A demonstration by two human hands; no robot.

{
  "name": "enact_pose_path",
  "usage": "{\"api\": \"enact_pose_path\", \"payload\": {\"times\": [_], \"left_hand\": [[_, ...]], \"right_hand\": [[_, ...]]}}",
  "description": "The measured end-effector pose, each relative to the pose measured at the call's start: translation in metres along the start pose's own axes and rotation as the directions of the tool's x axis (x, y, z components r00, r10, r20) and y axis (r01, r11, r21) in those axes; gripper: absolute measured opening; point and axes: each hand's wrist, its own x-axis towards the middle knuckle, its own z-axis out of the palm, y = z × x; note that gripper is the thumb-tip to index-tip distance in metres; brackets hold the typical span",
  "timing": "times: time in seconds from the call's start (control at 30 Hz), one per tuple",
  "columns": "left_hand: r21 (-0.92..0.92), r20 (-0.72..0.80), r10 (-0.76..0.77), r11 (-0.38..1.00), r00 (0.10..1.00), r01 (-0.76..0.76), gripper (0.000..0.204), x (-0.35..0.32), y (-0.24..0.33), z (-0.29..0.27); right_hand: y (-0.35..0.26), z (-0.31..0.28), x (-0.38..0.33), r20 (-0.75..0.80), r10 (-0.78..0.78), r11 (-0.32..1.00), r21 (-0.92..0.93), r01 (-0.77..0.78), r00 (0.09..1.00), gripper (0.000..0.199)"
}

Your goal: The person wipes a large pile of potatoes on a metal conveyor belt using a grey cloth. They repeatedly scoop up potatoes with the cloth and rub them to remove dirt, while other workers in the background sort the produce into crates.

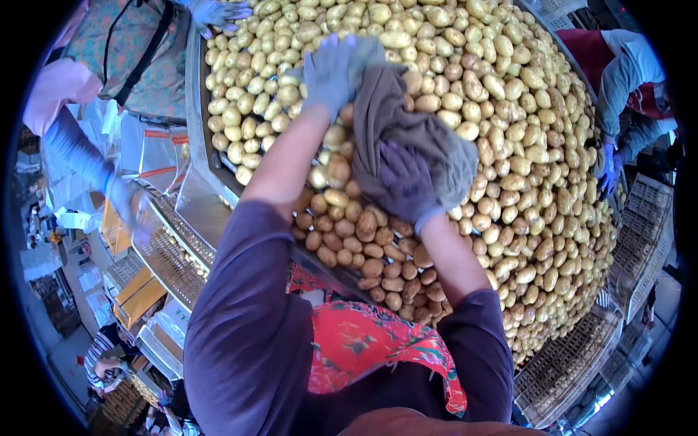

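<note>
Nearest, on the wearer's side of the cloth [445, 149], a red floral apron [363, 341] is hanging in loose folds. Between apron and cloth, brown potatoes [356, 243] are crowding the near edge of the surface [195, 131]; their skins are looking dull and russet, rounded to oval, with a few dark gaps showing among them.

The gloved right hand [407, 182] is resting on the near part of the cloth; its grip is lying over the fabric, and whether it is pinching any I cannot tell. The cloth itself is lying bunched on the potatoes, showing grey-brown, deeply creased and soft, its right side bulging into a rounded fold.

At the cloth's far left end, the gloved left hand [331, 76] is stretching flat, its grip open with fingers extended, seemingly pressing rather than clasping.

Right of the cloth and beyond it, pale potatoes [509, 145] are spreading in a dense layer, yellow and smooth, some shining, some carrying brownish patches. Farther to the cloth's right, a co-worker's purple gloves [609, 167] are hovering by the pile's edge; past the cloth's far left, another gloved hand [218, 13] is reaching in.
</note>
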Motion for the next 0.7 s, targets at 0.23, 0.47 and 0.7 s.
{"api": "enact_pose_path", "payload": {"times": [0.23, 0.47, 0.7], "left_hand": [[-0.884, 0.059, 0.346, 0.453, 0.936, -0.112, 0.056, -0.009, 0.018, -0.097], [-0.18, -0.098, 0.335, 0.92, 0.937, -0.348, 0.036, -0.19, 0.029, -0.138], [-0.373, 0.144, 0.5, 0.827, 0.854, -0.421, 0.052, -0.085, 0.022, -0.017]], "right_hand": [[0.021, -0.099, -0.043, -0.135, 0.443, 0.687, 0.686, -0.239, 0.886, 0.034], [-0.061, -0.061, -0.183, 0.017, 0.279, 0.936, 0.219, -0.276, 0.96, 0.064], [-0.033, 0.005, -0.05, -0.007, 0.036, 0.992, -0.124, -0.037, 0.999, 0.043]]}}
